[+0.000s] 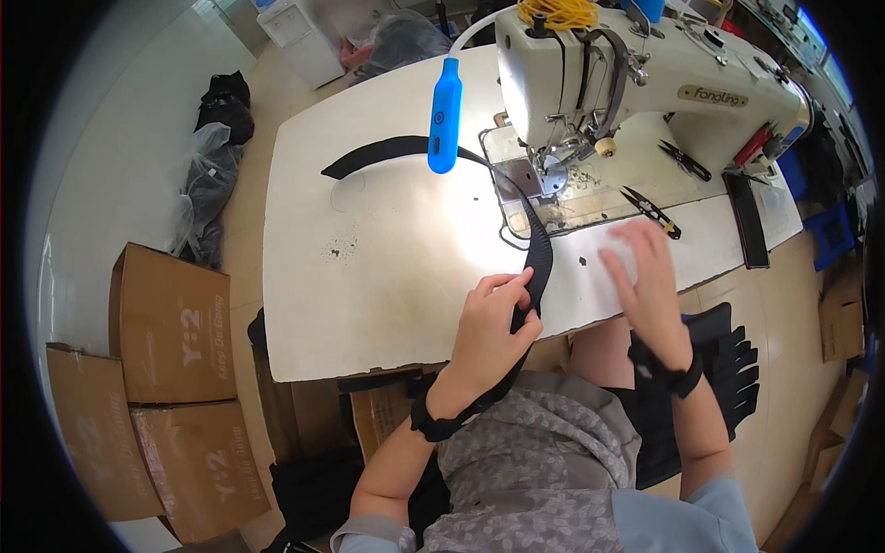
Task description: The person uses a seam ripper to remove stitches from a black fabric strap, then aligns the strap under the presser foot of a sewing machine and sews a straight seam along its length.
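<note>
A long black ribbed strap (542, 238) curves over the white sewing table (318, 267), its far end lying left of the needle area. My left hand (493, 327) grips it near the front edge, and the strap runs down along that forearm. My right hand (641, 286), slightly blurred, is raised right of the strap, fingers apart and holding nothing visible. The sewing machine (572, 83) stands behind, with a blue lamp (445, 115) hanging at its left. Black-handled thread snips (666, 219) lie beyond my right hand, and a second pair (687, 161) farther back.
A black rectangular piece (743, 221) lies at the table's right end. Cardboard boxes (175, 323) and bagged black bundles (224, 106) line the left wall. Stacked black pieces (714, 359) sit below the table's right side, near a blue stool (825, 235). A white appliance (300, 46) stands behind.
</note>
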Demonstrator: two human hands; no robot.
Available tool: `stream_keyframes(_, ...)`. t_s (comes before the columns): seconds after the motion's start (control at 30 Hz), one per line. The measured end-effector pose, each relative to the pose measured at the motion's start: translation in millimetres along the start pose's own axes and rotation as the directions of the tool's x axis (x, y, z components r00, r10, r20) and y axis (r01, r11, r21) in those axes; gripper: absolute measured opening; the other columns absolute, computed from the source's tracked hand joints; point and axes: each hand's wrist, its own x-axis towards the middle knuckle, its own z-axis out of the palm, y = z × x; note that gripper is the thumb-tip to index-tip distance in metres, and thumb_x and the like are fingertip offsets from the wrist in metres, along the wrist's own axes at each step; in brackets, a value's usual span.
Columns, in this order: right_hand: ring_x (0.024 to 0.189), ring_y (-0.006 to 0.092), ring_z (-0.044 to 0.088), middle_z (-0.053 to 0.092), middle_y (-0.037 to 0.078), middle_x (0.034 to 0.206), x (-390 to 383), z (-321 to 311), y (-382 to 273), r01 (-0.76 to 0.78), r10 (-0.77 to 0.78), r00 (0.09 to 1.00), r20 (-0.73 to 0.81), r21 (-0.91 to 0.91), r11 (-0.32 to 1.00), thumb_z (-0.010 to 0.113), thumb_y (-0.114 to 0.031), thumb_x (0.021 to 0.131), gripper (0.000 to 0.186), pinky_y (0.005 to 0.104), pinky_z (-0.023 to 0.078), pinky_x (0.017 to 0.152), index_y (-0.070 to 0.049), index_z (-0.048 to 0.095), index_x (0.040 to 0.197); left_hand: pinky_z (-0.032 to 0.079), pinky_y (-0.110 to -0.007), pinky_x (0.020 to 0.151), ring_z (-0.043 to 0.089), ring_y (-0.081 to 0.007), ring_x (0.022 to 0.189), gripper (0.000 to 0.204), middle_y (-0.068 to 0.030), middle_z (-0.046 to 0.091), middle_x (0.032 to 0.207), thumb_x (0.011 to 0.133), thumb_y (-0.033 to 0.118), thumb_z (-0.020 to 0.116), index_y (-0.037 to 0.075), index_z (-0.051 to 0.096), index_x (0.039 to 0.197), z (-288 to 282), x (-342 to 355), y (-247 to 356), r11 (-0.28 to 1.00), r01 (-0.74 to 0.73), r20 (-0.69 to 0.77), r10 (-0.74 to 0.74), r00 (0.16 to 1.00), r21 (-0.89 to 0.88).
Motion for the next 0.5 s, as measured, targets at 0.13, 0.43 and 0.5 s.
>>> stream_keyframes(0.13, 0.065, 0.0335, 0.056, 0.056, 0.016, 0.074, -27, 8, -61, -0.262, 0.084, 0.882, 0.463, 0.335, 0.905, 0.059, -0.029, 0.092, 0.031, 0.0399, 0.044, 0.058, -0.001, 0.053, 0.08, 0.048, -0.028, 0.061, 0.058, -0.0193, 0.079, 0.009, -0.0087, 0.058, 0.094, 0.079, 0.0, 0.063, -0.003, 0.054, 0.082, 0, -11, 9, 0.997, 0.019, -0.023, -0.021, 1.0, -0.081)
stream_keyframes(0.43, 0.066, 0.0387, 0.055, 0.054, 0.017, 0.071, -42, 6, -60, -0.085, -0.225, 0.854, 0.468, 0.553, 0.829, 0.055, -0.011, 0.09, 0.017, 0.0436, 0.045, 0.059, 0.002, 0.051, 0.079, 0.045, -0.027, 0.056, 0.053, -0.0171, 0.064, 0.01, -0.0085, 0.053, 0.082, 0.08, -0.002, 0.06, -0.002, 0.049, 0.079, -36, -28, 23, 0.985, 0.085, 0.364, -0.024, 0.931, -0.153)
stream_keyframes(0.5, 0.064, 0.0384, 0.055, 0.053, 0.017, 0.069, -41, 7, -55, -0.062, -0.271, 0.827, 0.492, 0.56, 0.826, 0.056, -0.01, 0.088, 0.017, 0.0431, 0.045, 0.058, 0.002, 0.051, 0.077, 0.045, -0.033, 0.055, 0.055, -0.0225, 0.063, 0.012, -0.0106, 0.053, 0.074, 0.08, 0.003, 0.062, -0.001, 0.05, 0.079, -36, -30, 15, 0.995, 0.037, 0.43, 0.005, 0.903, -0.089)
